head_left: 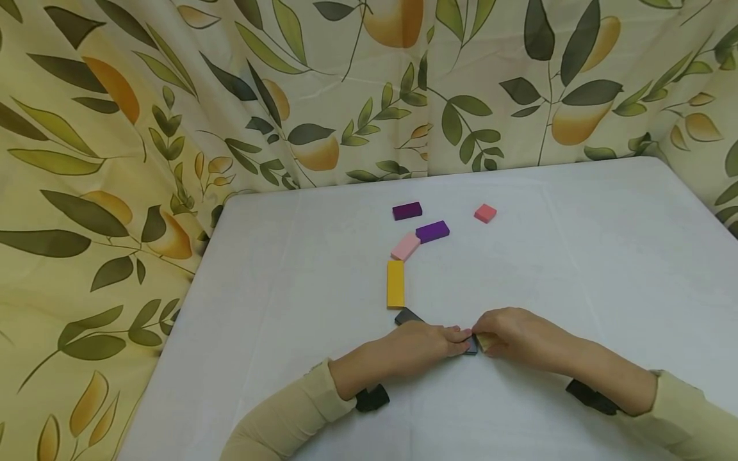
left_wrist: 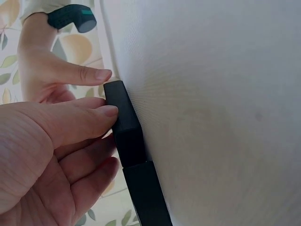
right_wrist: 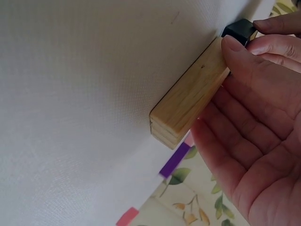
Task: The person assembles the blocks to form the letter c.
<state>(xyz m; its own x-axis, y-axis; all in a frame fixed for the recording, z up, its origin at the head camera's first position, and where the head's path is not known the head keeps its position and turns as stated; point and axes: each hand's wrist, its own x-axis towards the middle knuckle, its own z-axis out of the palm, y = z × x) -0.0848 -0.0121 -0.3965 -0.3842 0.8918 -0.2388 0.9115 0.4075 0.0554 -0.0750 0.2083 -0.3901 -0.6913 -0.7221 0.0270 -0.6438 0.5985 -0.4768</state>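
My left hand (head_left: 415, 349) pinches a dark grey block (head_left: 472, 346) on the white table, its thumb on one side. In the left wrist view that dark block (left_wrist: 127, 122) meets a second dark block (left_wrist: 148, 193) end to end. My right hand (head_left: 521, 339) holds a plain wooden block (right_wrist: 188, 92) between thumb and fingers, near one end. That end sits right by the dark block held by the left hand. From above, the right fingers hide most of the wooden block.
A yellow block (head_left: 395, 284), a pink block (head_left: 406, 246) and a purple block (head_left: 432, 232) continue the curved line away from the hands. A dark purple block (head_left: 407, 211) and a coral block (head_left: 485, 213) lie apart farther back. A leaf-patterned curtain (head_left: 346, 96) hangs behind the table.
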